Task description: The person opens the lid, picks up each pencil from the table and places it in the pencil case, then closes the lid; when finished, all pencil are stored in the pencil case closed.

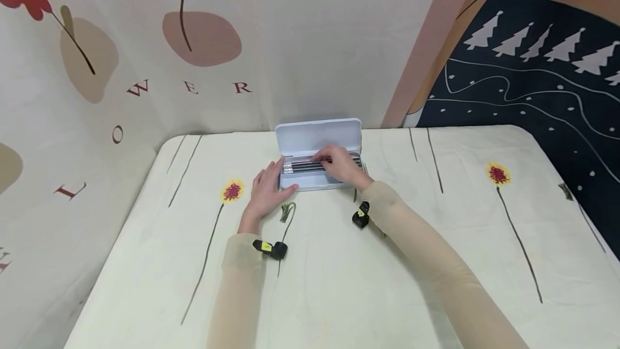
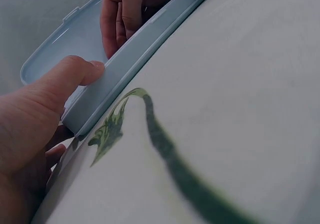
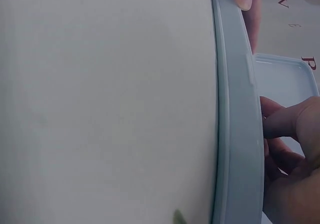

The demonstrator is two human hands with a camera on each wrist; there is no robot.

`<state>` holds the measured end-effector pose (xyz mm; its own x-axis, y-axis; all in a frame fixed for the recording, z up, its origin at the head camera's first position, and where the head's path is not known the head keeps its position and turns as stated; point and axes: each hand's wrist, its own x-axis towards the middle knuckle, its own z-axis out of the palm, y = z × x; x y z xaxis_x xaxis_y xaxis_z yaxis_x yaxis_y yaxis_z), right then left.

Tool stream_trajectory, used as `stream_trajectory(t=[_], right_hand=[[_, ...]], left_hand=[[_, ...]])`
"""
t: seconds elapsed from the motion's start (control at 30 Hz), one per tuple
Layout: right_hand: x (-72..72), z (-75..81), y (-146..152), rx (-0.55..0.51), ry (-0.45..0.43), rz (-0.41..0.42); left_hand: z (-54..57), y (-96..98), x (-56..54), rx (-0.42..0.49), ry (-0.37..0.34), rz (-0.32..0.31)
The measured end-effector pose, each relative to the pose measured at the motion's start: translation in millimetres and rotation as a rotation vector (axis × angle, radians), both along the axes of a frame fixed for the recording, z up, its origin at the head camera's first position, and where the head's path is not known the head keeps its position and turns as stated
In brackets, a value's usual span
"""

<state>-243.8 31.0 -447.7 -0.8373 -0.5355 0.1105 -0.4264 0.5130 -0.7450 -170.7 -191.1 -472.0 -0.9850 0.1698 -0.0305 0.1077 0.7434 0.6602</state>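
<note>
A pale blue pencil case [image 1: 317,181] stands with its lid [image 1: 317,136] raised at the back. Inside it lie several dark pencils [image 1: 302,167] side by side, silvery at their left ends. My left hand [image 1: 266,190] holds the case's left end; its thumb [image 2: 85,72] rests on the front rim and its fingers go round the corner. My right hand [image 1: 339,165] reaches into the case from the right, fingers bent, fingertips at the pencils. In the right wrist view the front wall [image 3: 242,124] hides those fingertips, and I cannot tell whether they pinch a pencil.
The case sits near the back edge of a table covered with a white flower-print cloth [image 1: 319,263]. Close behind hangs a pale printed curtain [image 1: 329,58]. A dark cloth with white trees [image 1: 528,85] hangs at the right. Each wrist wears a small black camera [image 1: 278,250].
</note>
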Motion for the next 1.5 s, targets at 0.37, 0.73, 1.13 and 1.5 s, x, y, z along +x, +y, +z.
stream_trajectory(t=[0.37, 0.73, 1.13, 1.5], right_hand=[[0.2, -2.1, -2, -0.022, 0.005, -0.096], [-0.4, -0.8, -4, -0.003, 0.033, -0.115], [4.4, -0.7, 2, -0.042, -0.043, -0.117], [12.4, 8.3, 22, -0.183, -0.107, -0.179]], left_hand=[[1.5, 0.8, -0.5, -0.003, -0.006, 0.003], [0.6, 0.2, -0.9, -0.009, -0.002, 0.001], [0.3, 1.0, -0.9, -0.002, -0.009, 0.005], [1.0, 1.7, -0.4, -0.004, 0.005, 0.002]])
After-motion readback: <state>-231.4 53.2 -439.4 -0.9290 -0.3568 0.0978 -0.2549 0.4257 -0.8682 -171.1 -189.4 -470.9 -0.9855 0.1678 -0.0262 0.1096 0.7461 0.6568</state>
